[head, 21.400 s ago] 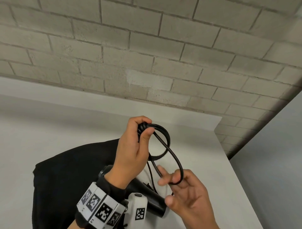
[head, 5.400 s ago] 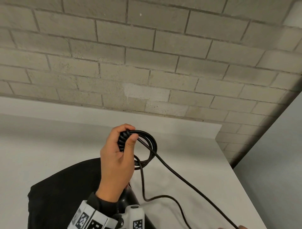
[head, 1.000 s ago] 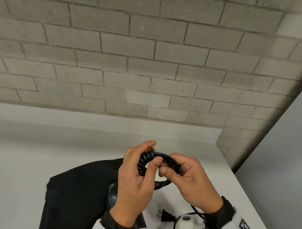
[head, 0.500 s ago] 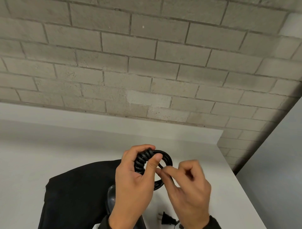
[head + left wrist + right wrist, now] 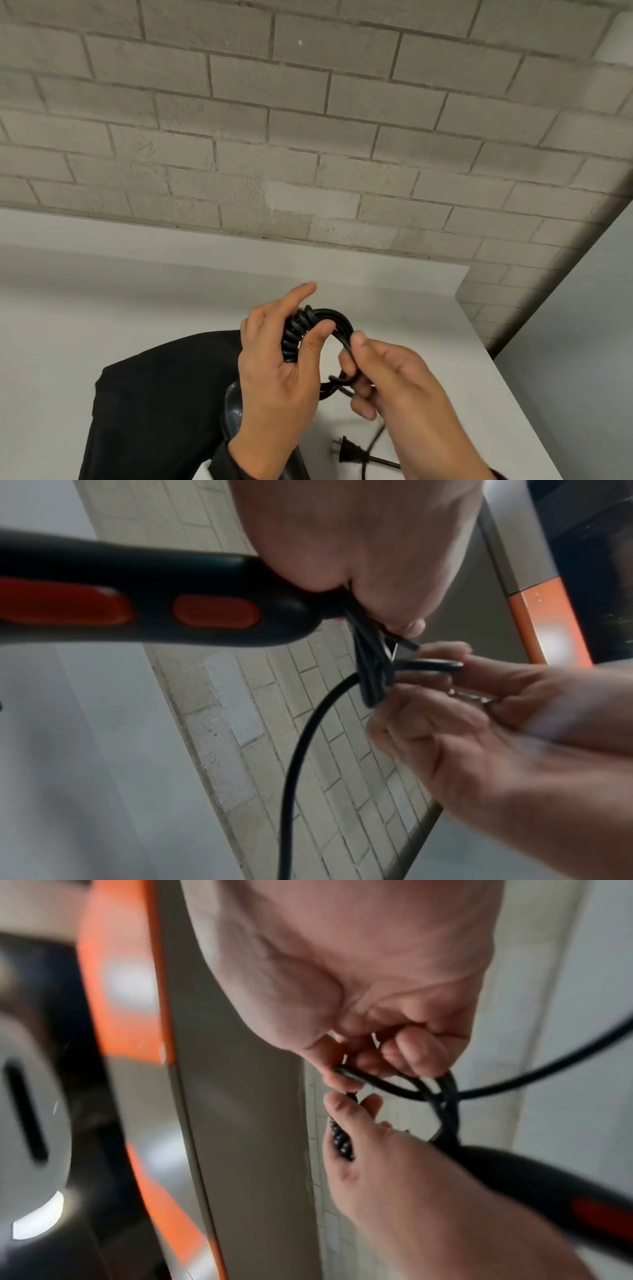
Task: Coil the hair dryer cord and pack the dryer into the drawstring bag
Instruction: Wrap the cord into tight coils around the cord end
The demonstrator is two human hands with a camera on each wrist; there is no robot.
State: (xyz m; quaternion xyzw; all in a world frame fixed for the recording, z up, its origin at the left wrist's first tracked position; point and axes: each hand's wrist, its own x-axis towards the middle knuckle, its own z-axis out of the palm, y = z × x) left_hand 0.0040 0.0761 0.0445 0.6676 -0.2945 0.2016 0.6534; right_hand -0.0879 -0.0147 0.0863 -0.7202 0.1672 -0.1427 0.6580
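The left hand point(image 5: 274, 370) clamps the coiled cord point(image 5: 308, 329) so loops stay stacked; just beside it, the right hand point(image 5: 387, 373) pinches the loose tail, its plug point(image 5: 346, 454) dangling below.

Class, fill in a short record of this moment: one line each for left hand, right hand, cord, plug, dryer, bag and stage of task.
left hand: holds the coiled cord
right hand: pinches a strand at the coil's side
cord: mostly coiled, short tail loose
plug: lies on the table
dryer: black, red buttons, below left hand
bag: black, flat on table
stage: coiling nearly done, dryer not packed
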